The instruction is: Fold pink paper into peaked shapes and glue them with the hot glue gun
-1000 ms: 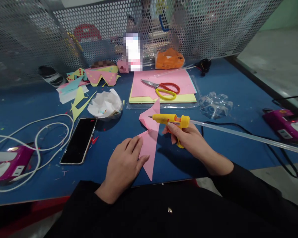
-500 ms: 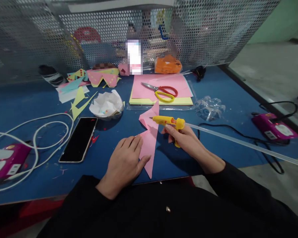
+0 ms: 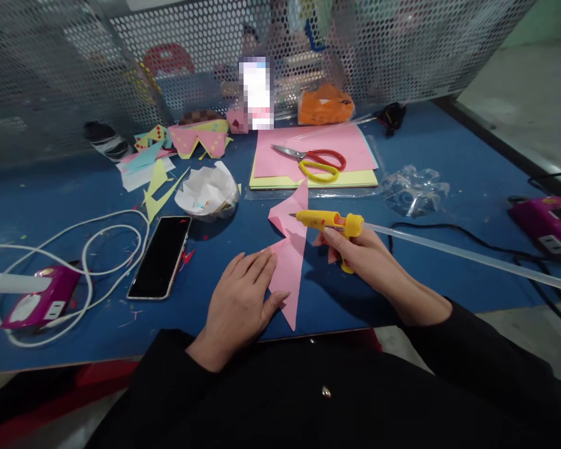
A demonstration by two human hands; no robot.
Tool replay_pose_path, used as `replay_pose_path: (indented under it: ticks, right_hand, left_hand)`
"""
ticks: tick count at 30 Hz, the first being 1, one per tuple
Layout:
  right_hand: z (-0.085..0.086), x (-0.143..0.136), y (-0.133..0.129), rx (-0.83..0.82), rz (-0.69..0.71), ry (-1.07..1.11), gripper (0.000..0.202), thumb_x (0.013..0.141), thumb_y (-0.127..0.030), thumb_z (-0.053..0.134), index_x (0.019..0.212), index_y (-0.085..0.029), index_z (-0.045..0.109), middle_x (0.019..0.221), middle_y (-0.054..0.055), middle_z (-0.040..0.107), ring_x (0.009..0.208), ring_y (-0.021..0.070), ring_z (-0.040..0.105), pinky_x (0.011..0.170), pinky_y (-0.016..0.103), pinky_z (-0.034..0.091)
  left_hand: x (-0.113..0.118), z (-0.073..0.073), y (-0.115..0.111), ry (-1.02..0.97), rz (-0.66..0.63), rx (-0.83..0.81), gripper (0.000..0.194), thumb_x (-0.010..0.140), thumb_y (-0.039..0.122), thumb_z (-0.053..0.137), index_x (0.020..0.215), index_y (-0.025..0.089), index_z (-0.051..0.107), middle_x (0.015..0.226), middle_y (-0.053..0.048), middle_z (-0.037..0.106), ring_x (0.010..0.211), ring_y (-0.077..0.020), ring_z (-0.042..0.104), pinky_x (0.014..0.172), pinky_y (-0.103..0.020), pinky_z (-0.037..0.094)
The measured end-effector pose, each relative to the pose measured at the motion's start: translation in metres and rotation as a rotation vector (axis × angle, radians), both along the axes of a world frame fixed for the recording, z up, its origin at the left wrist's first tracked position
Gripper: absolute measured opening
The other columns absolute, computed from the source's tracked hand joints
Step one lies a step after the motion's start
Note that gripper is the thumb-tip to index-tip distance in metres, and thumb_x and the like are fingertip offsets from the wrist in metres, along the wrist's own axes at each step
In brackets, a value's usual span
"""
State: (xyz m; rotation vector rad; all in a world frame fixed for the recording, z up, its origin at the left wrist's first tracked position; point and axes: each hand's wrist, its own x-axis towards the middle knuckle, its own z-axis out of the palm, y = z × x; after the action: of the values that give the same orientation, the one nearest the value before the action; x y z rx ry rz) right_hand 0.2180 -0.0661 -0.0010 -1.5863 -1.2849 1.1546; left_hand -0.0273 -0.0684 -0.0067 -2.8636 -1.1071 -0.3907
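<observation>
We judge the folded pink paper shape (image 3: 290,262) light, thin and easily creased, best pinned flat. Our left hand (image 3: 240,298) lies spread on its near-left edge. Our right hand (image 3: 359,259), just right of it, grips the small yellow glue gun (image 3: 330,221), nozzle over the paper.

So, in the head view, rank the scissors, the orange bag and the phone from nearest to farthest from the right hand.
Measured from the right hand:
1. Scissors, just beyond it, lying on the pink paper stack.
2. Orange bag, farther back by the mesh wall.
3. Phone, off to the left, past the left hand.
</observation>
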Motion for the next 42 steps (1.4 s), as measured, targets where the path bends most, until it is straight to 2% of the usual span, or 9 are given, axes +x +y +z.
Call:
replay_pose_path:
  ticks: [5, 14, 19, 23, 27, 32, 37, 39, 42]
  right_hand:
    - [0.003, -0.001, -0.001, -0.010, -0.006, 0.004, 0.047, 0.083, -0.064, 0.057, 0.088, -0.020, 0.071, 0.064, 0.001, 0.059, 0.055, 0.0116, 0.051, 0.048, 0.026, 0.038]
    - [0.000, -0.002, 0.000, -0.064, -0.012, -0.050, 0.050, 0.084, -0.067, 0.055, 0.081, -0.019, 0.070, 0.060, 0.000, 0.058, 0.051, 0.0116, 0.048, 0.046, 0.026, 0.036]
    - [0.000, -0.003, 0.001, -0.040, -0.013, -0.016, 0.049, 0.085, -0.065, 0.054, 0.084, -0.019, 0.070, 0.058, -0.001, 0.056, 0.050, 0.0110, 0.046, 0.047, 0.026, 0.034]
    - [0.000, -0.003, 0.001, -0.027, -0.002, 0.012, 0.051, 0.085, -0.068, 0.052, 0.085, -0.020, 0.068, 0.058, -0.002, 0.055, 0.051, 0.0112, 0.047, 0.046, 0.026, 0.033]
    - [0.001, -0.002, 0.001, -0.030, 0.011, 0.005, 0.051, 0.086, -0.068, 0.052, 0.086, -0.020, 0.068, 0.058, -0.002, 0.055, 0.051, 0.0108, 0.047, 0.047, 0.026, 0.033]
    - [0.002, -0.003, 0.001, -0.020, 0.005, 0.004, 0.050, 0.087, -0.065, 0.052, 0.085, -0.018, 0.069, 0.058, -0.002, 0.055, 0.050, 0.0101, 0.046, 0.048, 0.025, 0.033]
    - [0.004, -0.004, 0.001, -0.015, -0.018, 0.099, 0.048, 0.083, -0.063, 0.060, 0.090, -0.018, 0.070, 0.075, 0.001, 0.066, 0.052, 0.0088, 0.049, 0.048, 0.025, 0.035]
    - [0.004, -0.004, 0.000, -0.024, -0.022, 0.117, 0.048, 0.082, -0.064, 0.060, 0.091, -0.018, 0.070, 0.081, 0.003, 0.068, 0.053, 0.0091, 0.051, 0.048, 0.026, 0.035]
    - [0.004, -0.003, 0.000, -0.015, -0.011, 0.122, 0.048, 0.083, -0.064, 0.059, 0.095, -0.019, 0.070, 0.083, 0.003, 0.068, 0.055, 0.0097, 0.052, 0.048, 0.026, 0.035]
  left_hand:
    - [0.008, 0.006, 0.001, 0.047, -0.015, 0.025, 0.061, 0.098, 0.053, 0.044, 0.127, 0.001, 0.062, 0.128, -0.022, 0.066, 0.117, -0.0359, 0.060, 0.104, -0.056, 0.046]
    - [0.009, 0.009, 0.006, 0.012, -0.052, 0.004, 0.058, 0.095, 0.055, 0.049, 0.124, 0.007, 0.063, 0.126, -0.021, 0.068, 0.117, -0.0339, 0.063, 0.106, -0.054, 0.046]
    - [0.025, 0.009, -0.002, 0.019, 0.047, 0.048, 0.073, 0.091, 0.068, 0.047, 0.112, 0.001, 0.066, 0.113, -0.024, 0.071, 0.107, -0.0357, 0.067, 0.101, -0.053, 0.049]
    - [0.032, 0.008, -0.007, 0.054, 0.112, 0.084, 0.074, 0.093, 0.064, 0.046, 0.114, -0.004, 0.065, 0.113, -0.027, 0.070, 0.106, -0.0368, 0.067, 0.097, -0.052, 0.049]
    - [0.028, 0.009, -0.006, 0.081, 0.095, 0.041, 0.073, 0.095, 0.063, 0.044, 0.122, -0.001, 0.063, 0.125, -0.026, 0.067, 0.112, -0.0374, 0.063, 0.099, -0.053, 0.047]
    - [0.020, 0.007, 0.000, 0.008, 0.039, 0.001, 0.070, 0.093, 0.064, 0.048, 0.121, 0.002, 0.064, 0.125, -0.022, 0.068, 0.117, -0.0353, 0.062, 0.106, -0.052, 0.044]
    - [0.006, 0.001, 0.000, -0.072, 0.008, -0.016, 0.063, 0.092, 0.061, 0.053, 0.128, 0.010, 0.060, 0.132, -0.018, 0.066, 0.123, -0.0339, 0.060, 0.108, -0.055, 0.043]
    - [-0.001, 0.001, 0.000, -0.170, 0.071, -0.012, 0.055, 0.095, 0.054, 0.052, 0.129, 0.011, 0.060, 0.131, -0.017, 0.067, 0.121, -0.0311, 0.062, 0.106, -0.051, 0.046]
    - [-0.005, 0.007, 0.005, -0.350, 0.265, -0.026, 0.034, 0.098, 0.040, 0.052, 0.120, 0.017, 0.066, 0.122, -0.011, 0.072, 0.114, -0.0247, 0.066, 0.101, -0.040, 0.050]
